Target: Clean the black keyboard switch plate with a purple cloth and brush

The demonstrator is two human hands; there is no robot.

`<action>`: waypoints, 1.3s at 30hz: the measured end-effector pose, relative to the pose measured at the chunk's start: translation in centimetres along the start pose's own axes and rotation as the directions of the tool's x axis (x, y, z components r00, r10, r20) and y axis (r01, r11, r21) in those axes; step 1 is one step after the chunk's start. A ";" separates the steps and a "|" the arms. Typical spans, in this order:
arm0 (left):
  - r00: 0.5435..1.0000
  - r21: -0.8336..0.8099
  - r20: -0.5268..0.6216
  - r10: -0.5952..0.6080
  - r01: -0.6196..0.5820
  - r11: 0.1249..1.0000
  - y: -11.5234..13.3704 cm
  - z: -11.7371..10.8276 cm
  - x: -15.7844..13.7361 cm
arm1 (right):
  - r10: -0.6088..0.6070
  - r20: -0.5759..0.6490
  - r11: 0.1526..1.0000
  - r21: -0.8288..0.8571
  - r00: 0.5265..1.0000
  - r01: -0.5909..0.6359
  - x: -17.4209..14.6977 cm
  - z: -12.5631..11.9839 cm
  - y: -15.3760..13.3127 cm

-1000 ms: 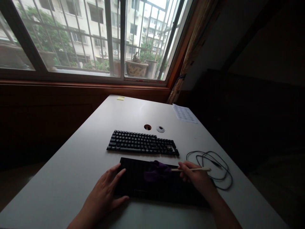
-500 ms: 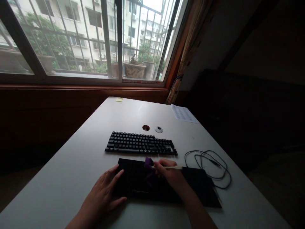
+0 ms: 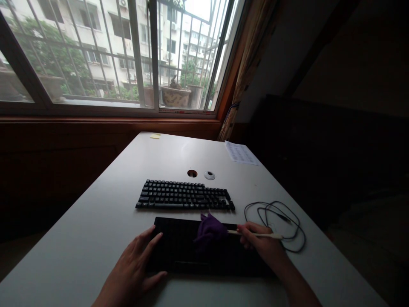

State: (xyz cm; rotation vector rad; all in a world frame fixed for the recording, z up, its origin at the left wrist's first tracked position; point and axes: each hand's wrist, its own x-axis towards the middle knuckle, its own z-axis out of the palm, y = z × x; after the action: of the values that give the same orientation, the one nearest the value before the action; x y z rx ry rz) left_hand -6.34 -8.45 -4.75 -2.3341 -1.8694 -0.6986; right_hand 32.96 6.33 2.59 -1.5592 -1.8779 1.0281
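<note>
A flat black slab [image 3: 182, 251], maybe a keyboard cover or pad, lies on the white desk [image 3: 105, 221] just in front of me. My left hand [image 3: 134, 268] rests flat on its left end, fingers spread. My right hand [image 3: 260, 245] grips a thin pale stick [image 3: 255, 234] whose tip carries a purple duster head [image 3: 209, 229], which touches the slab's middle top. Beyond the slab lies a black keyboard [image 3: 183, 200].
A coiled black cable [image 3: 275, 221] lies right of the slab. A cable hole [image 3: 192, 173] and its white cap [image 3: 209, 175] sit behind the keyboard. A printed sheet [image 3: 240, 152] and a yellow note [image 3: 155, 136] lie at the far end, below a barred window.
My right hand swept the purple duster left across the slab, then back right to where it began. My left hand stayed on the slab's left end. The view shifted slightly.
</note>
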 end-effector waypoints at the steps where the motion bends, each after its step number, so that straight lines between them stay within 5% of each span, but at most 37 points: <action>1: 1.000 0.006 -0.004 0.004 -0.004 1.000 0.0 0.1 0.0 | 0.022 -0.016 1.000 -0.005 1.000 -0.022 -0.2 -0.7 0.6; 6: 0.999 0.036 -0.027 0.030 -0.029 0.999 -0.1 0.2 0.1 | -0.013 0.033 1.000 0.028 0.999 0.012 0.0 -0.4 0.5; 13: 0.999 0.041 -0.033 0.030 -0.029 0.999 -0.1 0.3 -0.1 | -0.198 0.148 0.978 0.102 0.969 0.184 1.9 6.1 -4.5; 19: 0.998 0.034 -0.044 0.035 -0.034 0.999 -0.3 0.3 0.0 | -0.320 0.093 0.947 0.052 0.943 0.316 2.3 10.1 -7.2; 23: 0.998 0.029 -0.050 0.023 -0.022 0.999 -0.2 0.4 0.1 | -0.256 0.102 0.967 0.042 0.961 0.253 1.7 8.0 -6.1; 32: 0.998 0.005 -0.064 0.029 -0.028 1.000 -0.2 0.3 0.2 | 0.038 -0.056 0.997 -0.065 0.998 -0.042 -0.8 -1.7 1.3; 35: 0.998 0.004 -0.056 0.031 -0.031 1.000 -0.3 0.3 0.2 | 0.032 -0.064 0.997 -0.065 0.997 -0.037 -0.9 -1.6 1.4; 39: 0.998 0.016 -0.056 0.027 -0.027 1.000 -0.4 0.5 0.1 | -0.016 -0.006 0.999 0.037 1.000 0.016 -0.1 1.4 -0.8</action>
State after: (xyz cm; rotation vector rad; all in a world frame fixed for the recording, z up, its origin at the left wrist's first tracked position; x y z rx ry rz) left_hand -6.56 -8.13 -5.26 -2.3014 -1.8105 -0.7358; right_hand 31.37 5.85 2.42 -1.5221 -1.8544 1.0436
